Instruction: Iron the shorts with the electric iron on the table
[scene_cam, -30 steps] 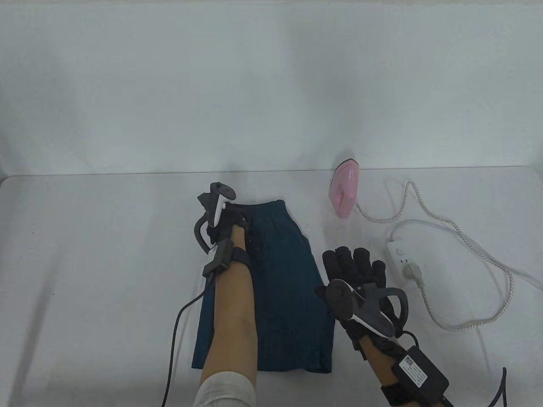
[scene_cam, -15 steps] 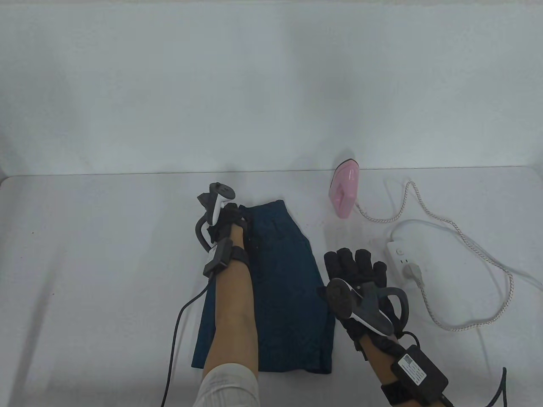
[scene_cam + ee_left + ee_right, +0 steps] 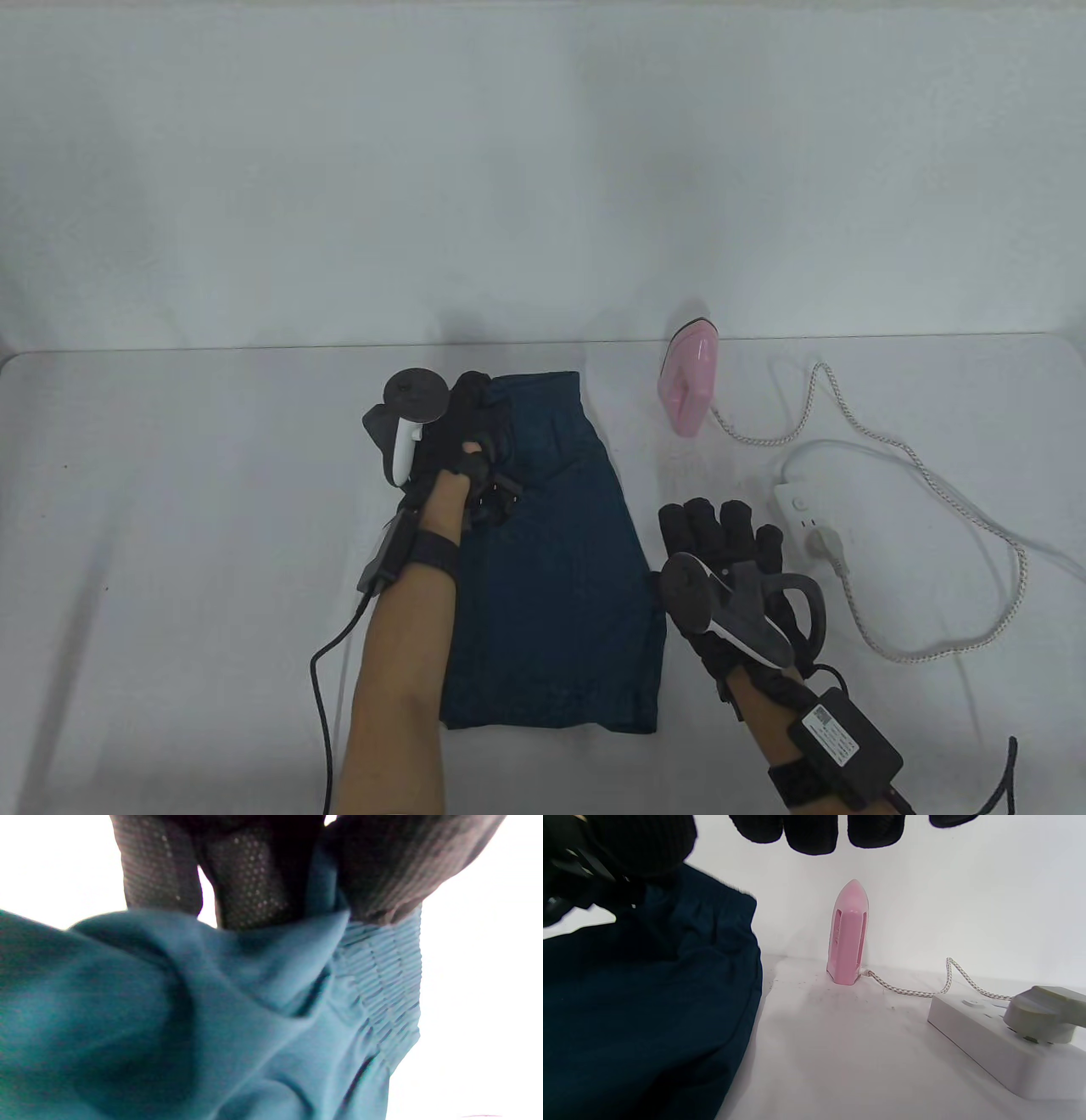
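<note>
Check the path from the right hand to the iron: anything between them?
Nothing visible: bare table lies between the right hand and the upright iron. The power strip sits to the right, shorts left.

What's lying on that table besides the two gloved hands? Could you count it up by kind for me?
Shorts, dark teal: 1
Electric iron, pink, standing upright: 1
Power strip, white, with the iron's plug in it: 1
Total: 3

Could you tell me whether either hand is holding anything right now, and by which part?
The left hand grips the shorts at the elastic waistband; the right hand holds nothing.
</note>
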### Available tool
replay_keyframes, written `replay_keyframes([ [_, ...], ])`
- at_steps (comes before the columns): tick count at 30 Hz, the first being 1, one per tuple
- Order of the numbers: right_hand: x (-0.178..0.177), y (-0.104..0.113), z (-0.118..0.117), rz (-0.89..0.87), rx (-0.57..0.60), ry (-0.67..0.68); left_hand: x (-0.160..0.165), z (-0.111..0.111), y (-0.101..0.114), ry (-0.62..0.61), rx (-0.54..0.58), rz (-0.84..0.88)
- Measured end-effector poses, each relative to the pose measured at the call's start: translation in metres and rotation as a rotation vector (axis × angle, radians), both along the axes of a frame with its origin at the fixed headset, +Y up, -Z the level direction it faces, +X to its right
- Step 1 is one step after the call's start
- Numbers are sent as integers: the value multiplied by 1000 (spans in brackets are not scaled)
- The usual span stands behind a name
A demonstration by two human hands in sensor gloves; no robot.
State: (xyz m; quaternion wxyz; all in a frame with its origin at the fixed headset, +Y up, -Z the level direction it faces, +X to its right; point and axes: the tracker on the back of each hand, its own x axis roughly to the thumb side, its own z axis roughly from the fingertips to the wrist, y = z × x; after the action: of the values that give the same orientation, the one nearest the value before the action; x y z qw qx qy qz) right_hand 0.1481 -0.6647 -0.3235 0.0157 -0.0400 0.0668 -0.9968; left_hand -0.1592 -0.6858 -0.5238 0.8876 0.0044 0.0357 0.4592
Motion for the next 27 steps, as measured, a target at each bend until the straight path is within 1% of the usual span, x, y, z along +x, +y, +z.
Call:
replay_keyframes([
  [5,9,3,0,-36,-3,-12,-9,38,39,-97,129,98],
  [7,13,6,0,-67,-6,-10,-14,56,52,-150,171,143],
  [10,18,11,0,-121,-15,11,-20,82,62,-197,212,188],
  [14,23,20,2,-195,-12,46,-30,115,65,-258,247,237],
  [19,14,36,-2,-308,-6,121,-39,147,56,-341,247,361],
  [23,-3,49,-8,-421,-25,201,-40,154,50,-410,227,387],
  [27,-32,60,-16,-526,-94,331,-40,153,41,-484,190,353],
])
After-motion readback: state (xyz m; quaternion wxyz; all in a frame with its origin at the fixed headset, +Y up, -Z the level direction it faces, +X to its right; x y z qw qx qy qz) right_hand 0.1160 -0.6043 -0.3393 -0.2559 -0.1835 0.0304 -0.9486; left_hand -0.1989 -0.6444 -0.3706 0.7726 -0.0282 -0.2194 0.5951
